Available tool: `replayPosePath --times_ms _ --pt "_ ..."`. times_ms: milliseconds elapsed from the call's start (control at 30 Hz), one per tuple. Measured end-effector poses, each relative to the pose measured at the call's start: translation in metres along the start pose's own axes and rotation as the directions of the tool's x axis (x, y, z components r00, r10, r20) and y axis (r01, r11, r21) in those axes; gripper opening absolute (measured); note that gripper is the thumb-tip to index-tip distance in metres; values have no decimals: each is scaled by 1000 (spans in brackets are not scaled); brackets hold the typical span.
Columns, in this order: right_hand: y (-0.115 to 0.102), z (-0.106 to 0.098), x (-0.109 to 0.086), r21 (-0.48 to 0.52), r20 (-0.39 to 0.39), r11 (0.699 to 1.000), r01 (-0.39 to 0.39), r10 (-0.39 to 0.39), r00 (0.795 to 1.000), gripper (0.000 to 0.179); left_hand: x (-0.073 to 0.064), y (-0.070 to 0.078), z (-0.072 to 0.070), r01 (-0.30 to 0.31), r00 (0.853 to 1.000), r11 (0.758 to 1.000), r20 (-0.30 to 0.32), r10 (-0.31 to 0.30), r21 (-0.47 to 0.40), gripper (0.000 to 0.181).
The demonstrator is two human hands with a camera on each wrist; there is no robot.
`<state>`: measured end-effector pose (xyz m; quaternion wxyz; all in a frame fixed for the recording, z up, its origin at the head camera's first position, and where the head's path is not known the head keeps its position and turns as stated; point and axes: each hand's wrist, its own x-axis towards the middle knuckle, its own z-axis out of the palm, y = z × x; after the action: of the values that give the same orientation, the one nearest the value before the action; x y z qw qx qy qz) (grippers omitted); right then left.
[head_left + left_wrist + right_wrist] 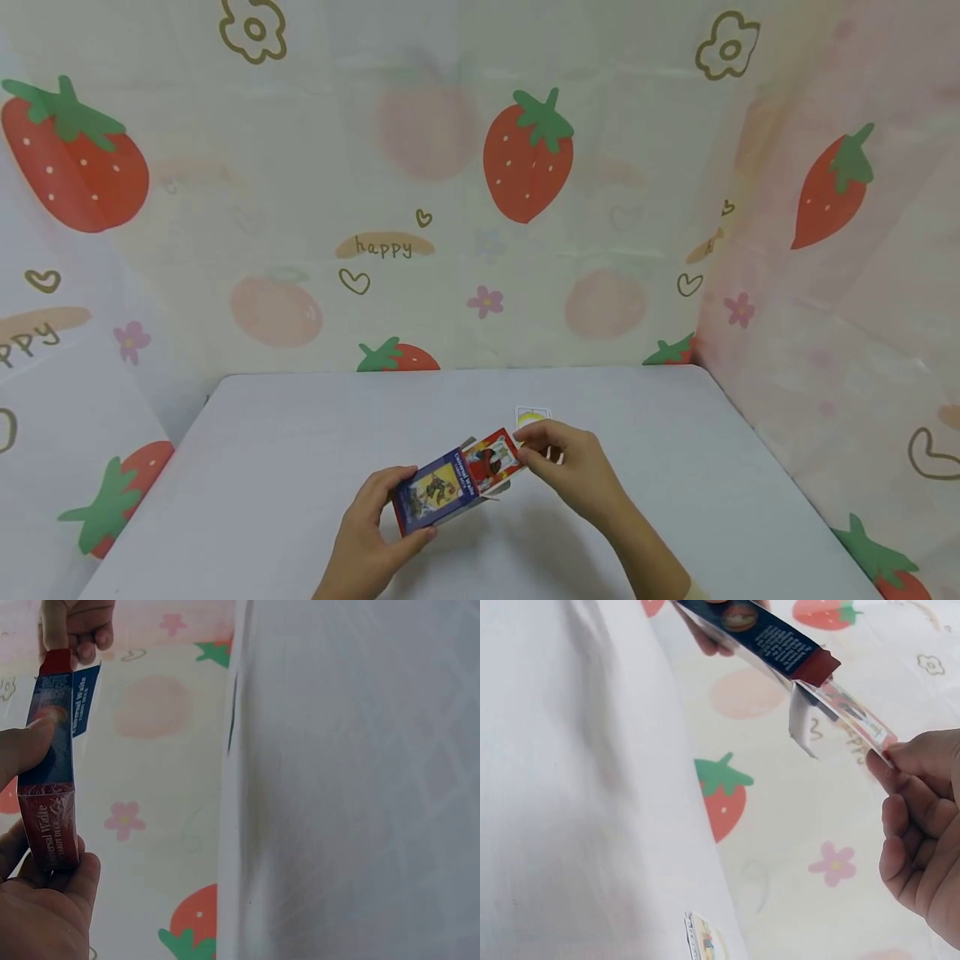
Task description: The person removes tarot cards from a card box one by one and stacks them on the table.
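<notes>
My left hand [371, 525] grips a dark blue tarot card box [435, 492] marked "Universal Waite", held tilted above the table with its mouth toward the right. Out of that mouth sticks a red-edged card [491, 460], whose outer end my right hand [573, 467] pinches between thumb and fingers. In the right wrist view the card [855, 712] is partly out of the box, and an opened flap [801, 724] hangs at the mouth. The left wrist view shows the box's narrow side and its red end [51, 829].
A white card pile [532, 415] with a yellow picture lies on the white table [300, 450] behind my right hand, partly hidden by it. Strawberry-print sheets [465, 183] hang as walls at the back and both sides of the table.
</notes>
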<state>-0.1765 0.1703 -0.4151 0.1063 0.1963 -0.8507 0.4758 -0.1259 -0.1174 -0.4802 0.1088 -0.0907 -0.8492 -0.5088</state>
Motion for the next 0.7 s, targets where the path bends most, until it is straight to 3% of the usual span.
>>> replayPosePath --times_ms 233,700 --pt "-1 -7 1 10 -14 1000 -9 9 1000 14 0 1 0 25 1000 1000 1 -25 -9 76" --pt "1 -17 2 -3 -40 1000 -21 21 999 13 0 1 -1 6 1000 999 1 -6 -32 76"
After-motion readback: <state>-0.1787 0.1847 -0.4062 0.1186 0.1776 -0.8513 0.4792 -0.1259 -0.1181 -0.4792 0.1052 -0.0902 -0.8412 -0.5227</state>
